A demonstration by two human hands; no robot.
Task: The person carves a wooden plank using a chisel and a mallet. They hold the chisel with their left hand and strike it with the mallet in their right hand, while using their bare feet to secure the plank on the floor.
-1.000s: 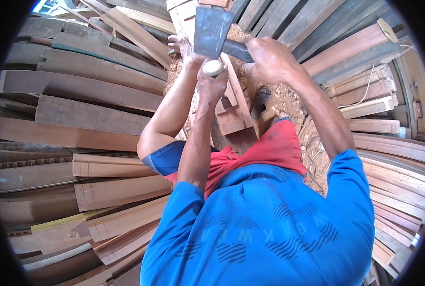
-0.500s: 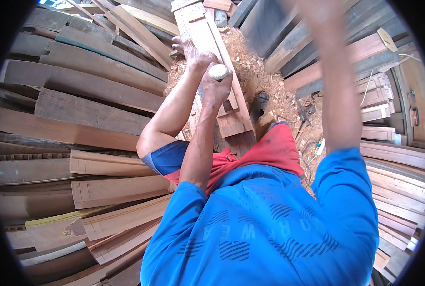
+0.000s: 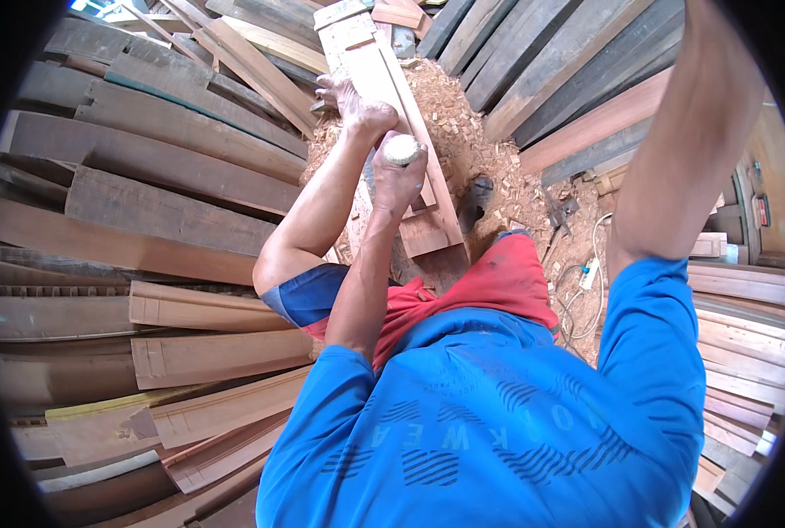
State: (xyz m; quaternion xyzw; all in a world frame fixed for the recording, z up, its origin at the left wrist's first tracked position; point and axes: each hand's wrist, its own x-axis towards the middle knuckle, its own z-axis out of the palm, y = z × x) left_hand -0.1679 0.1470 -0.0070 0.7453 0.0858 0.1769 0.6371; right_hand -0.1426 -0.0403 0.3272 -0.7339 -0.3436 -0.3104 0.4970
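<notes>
My left hand (image 3: 397,183) is closed around an upright chisel (image 3: 401,150). Only the round, pale end of its handle shows above the fist; the blade is hidden below. Under that hand lies a long wooden workpiece (image 3: 434,233) with a rectangular recess cut beside the fist. My bare left foot (image 3: 350,101) rests on the same wood, just beyond the hand. On the right my forearm (image 3: 687,141) is raised toward the top edge, and the hand at its end is out of the picture.
Wood chips (image 3: 520,176) cover the ground right of the workpiece. Stacked boards (image 3: 172,198) line the left side, with dark beams (image 3: 551,62) at the upper right. A white cable (image 3: 599,238) lies near my right knee, and more panels (image 3: 744,352) are piled at the right.
My right arm has swung up and to the right, carrying its blurred hand out of view. The left hand still grips the chisel, slightly lower in the picture.
</notes>
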